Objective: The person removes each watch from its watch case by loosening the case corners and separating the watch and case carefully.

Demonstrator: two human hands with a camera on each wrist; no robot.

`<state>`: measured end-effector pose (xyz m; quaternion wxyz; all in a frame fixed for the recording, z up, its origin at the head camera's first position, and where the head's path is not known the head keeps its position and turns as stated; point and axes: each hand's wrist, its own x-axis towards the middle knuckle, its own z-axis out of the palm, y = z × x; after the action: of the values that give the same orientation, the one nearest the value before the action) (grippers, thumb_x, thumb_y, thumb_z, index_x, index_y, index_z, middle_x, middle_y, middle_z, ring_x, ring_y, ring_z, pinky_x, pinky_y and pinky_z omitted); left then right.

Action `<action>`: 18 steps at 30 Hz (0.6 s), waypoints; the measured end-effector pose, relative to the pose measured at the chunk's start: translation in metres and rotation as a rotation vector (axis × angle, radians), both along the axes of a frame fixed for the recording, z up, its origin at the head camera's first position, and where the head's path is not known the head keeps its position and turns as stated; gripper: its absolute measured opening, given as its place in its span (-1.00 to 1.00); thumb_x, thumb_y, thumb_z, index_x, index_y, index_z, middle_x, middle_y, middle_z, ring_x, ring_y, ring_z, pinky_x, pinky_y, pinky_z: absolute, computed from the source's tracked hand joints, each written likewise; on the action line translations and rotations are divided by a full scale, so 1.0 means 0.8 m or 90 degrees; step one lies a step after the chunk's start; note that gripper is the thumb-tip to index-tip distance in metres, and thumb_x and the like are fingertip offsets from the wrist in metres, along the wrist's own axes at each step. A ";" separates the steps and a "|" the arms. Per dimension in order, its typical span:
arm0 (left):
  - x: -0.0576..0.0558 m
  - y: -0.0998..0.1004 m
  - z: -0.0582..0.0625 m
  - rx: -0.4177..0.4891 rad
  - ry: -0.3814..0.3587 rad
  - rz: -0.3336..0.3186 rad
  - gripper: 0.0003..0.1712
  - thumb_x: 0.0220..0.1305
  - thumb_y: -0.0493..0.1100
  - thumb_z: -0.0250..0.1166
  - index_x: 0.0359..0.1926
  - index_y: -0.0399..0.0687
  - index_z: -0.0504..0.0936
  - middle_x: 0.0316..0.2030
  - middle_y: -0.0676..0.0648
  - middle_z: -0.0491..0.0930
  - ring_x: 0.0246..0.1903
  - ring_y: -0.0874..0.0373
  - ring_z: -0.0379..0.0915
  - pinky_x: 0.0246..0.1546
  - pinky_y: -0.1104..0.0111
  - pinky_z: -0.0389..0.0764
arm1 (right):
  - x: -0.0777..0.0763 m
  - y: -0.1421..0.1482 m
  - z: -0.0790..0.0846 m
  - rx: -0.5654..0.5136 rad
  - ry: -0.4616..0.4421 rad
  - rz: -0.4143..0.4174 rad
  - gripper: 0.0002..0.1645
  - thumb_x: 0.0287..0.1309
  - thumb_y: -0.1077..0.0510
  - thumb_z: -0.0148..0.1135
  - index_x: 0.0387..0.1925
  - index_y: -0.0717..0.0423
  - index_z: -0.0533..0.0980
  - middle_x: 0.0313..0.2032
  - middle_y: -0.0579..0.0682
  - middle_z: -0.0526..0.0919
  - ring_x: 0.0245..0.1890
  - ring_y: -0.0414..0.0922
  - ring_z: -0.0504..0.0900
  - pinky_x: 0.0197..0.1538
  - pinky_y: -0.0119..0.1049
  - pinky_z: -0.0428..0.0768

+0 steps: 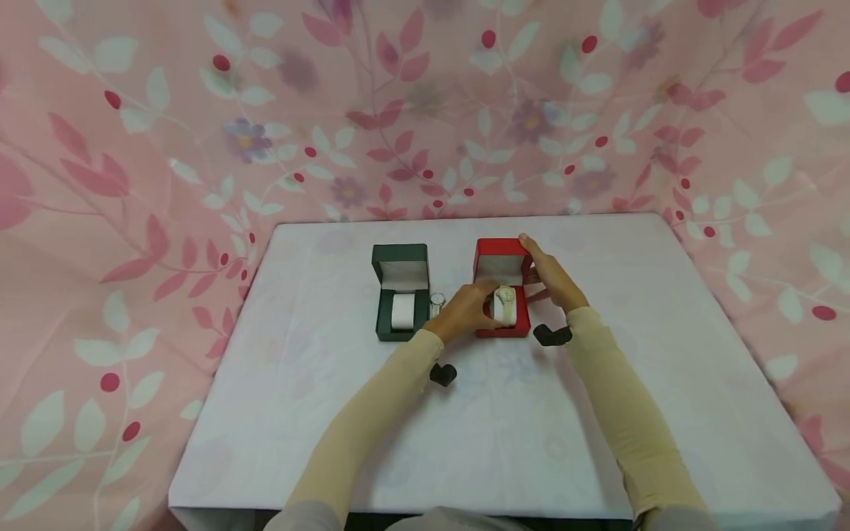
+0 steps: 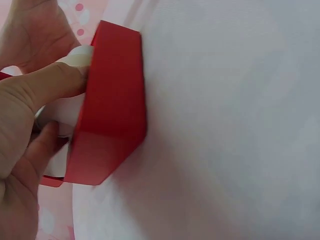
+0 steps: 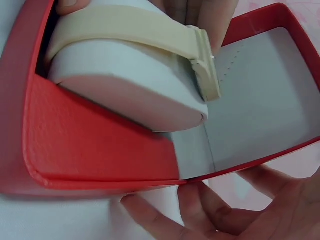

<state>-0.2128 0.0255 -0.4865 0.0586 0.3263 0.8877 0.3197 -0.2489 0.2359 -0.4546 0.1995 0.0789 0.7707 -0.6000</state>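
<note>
A red watch box (image 1: 502,332) stands with its lid raised. A cream-strapped watch (image 3: 125,25) is wrapped around a white cushion (image 3: 120,75) that sits tilted in the box. My left hand (image 1: 468,310) reaches over the box's left side and pinches the cushion and watch between thumb and fingers (image 2: 55,82). At the right of the box is my right hand (image 1: 559,279), one fingertip at the lid's top corner. Its other fingers (image 3: 200,207) are spread along the outside near the hinge.
A dark green watch box (image 1: 401,253) stands open to the left, with a bare white cushion (image 1: 402,311) inside. Between the boxes lies another watch (image 1: 437,301), partly behind my left hand. All rest on a white-covered table (image 1: 518,442) against a pink floral cloth (image 1: 425,110).
</note>
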 end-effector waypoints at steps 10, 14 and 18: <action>0.019 -0.009 -0.003 -0.003 0.174 -0.037 -0.09 0.05 -0.04 0.53 0.34 -0.29 0.32 0.29 -0.17 0.37 0.27 0.07 0.31 0.28 0.43 0.26 | 0.009 0.002 0.006 0.035 0.016 0.013 0.28 0.03 -0.70 -0.17 0.39 0.24 0.18 0.24 0.33 0.32 0.18 0.26 0.38 0.11 0.26 0.45; 0.026 -0.015 -0.015 0.017 0.307 -0.050 -0.10 0.05 -0.01 0.52 0.31 -0.34 0.34 0.27 -0.20 0.36 0.29 0.06 0.26 0.32 0.41 0.19 | 0.015 0.000 0.007 0.043 0.027 0.018 0.27 0.04 -0.69 -0.17 0.41 0.22 0.16 0.27 0.30 0.30 0.19 0.25 0.38 0.11 0.26 0.45; 0.026 -0.015 -0.023 0.047 0.400 -0.063 -0.09 0.02 0.03 0.54 0.28 -0.35 0.37 0.23 -0.20 0.36 0.27 0.06 0.25 0.33 0.41 0.17 | 0.018 0.000 0.006 0.057 0.057 0.021 0.26 0.02 -0.70 -0.17 0.40 0.19 0.17 0.26 0.25 0.31 0.18 0.25 0.38 0.11 0.28 0.44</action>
<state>-0.1918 0.0135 -0.5051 -0.2150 0.4537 0.8332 0.2319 -0.2343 0.2362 -0.4495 0.1711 0.0485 0.8063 -0.5642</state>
